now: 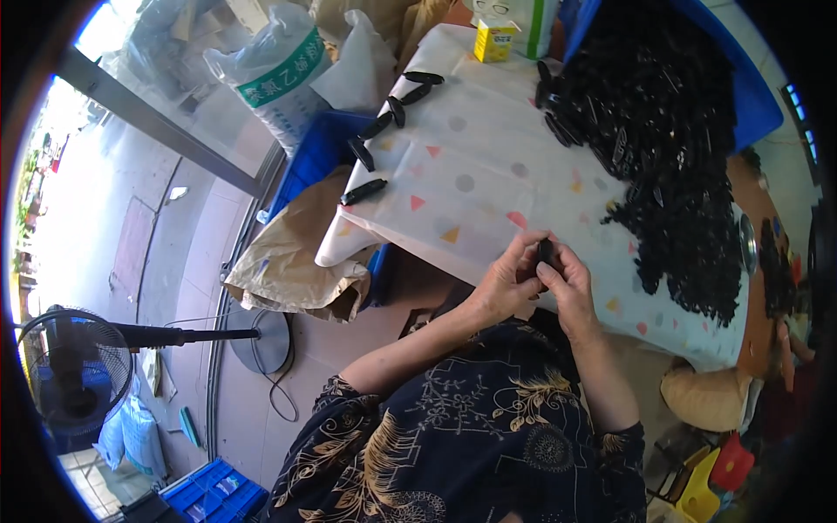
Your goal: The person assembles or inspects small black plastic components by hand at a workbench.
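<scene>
A black pedestal fan (161, 336) stands at the left. Near a blue bin (307, 157) are a white sack with a green band (279, 78) and a brown paper sack (296, 248). A small yellow box (494, 42) stands beside a white-and-green bag (535, 30).

I have room across the middle of the patterned tablecloth (484, 139) on my feed, loose black pieces (364, 192) lining its left edge, a black heap (658, 148) blocking the right, a yellow box (494, 42) at the far edge
</scene>
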`<state>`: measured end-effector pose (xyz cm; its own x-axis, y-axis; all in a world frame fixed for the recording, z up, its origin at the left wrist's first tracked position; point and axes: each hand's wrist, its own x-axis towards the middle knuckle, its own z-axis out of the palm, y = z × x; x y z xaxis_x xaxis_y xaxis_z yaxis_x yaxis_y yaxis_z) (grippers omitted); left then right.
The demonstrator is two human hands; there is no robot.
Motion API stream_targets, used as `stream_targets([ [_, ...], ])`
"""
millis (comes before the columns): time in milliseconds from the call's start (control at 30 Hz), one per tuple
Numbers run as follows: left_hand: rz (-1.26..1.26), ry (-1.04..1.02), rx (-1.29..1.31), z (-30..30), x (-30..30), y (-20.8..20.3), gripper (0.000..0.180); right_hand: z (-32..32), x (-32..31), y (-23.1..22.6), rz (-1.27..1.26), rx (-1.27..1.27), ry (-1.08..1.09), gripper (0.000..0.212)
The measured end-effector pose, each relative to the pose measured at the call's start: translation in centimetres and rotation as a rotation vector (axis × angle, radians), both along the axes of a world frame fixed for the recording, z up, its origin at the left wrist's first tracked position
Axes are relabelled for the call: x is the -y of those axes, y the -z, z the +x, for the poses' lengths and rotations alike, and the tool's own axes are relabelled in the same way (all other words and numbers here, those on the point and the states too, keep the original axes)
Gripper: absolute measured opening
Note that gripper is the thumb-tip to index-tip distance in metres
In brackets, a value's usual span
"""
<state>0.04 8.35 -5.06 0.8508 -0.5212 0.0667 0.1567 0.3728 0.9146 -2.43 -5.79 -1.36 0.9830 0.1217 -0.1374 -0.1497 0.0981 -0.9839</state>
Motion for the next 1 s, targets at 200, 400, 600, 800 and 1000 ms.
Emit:
stream_targets([
  [200, 0.51, -0.232, 0.347, 2.9, -4.3, -2.0, 0.05, 2.9, -1.0, 1.4, 0.106, -0.093, -0.082, 0.035],
  [400, 1.249, -0.926, 0.569, 9.1, -18.1, -0.6, 0.054, 5.0, 0.4, 4.2, 0.032, 0.024, -0.137, 0.022],
  [600, 1.703, -0.708, 0.575, 14.8, -20.3, -1.8, 0.055, 5.2, 1.8, 5.0, 0.038, -0.105, -0.082, 0.014],
  [800, 1.609, -0.715, 0.819, 27.2, -10.6, 0.0, 0.06, 5.2, 2.0, 5.1, 0.069, -0.194, -0.139, 0.016],
  [1000, 1.765, -0.653, 0.819, 29.9, -10.1, 1.8, 0.041, 5.0, 2.5, 5.4, 0.103, -0.128, -0.145, 0.016],
])
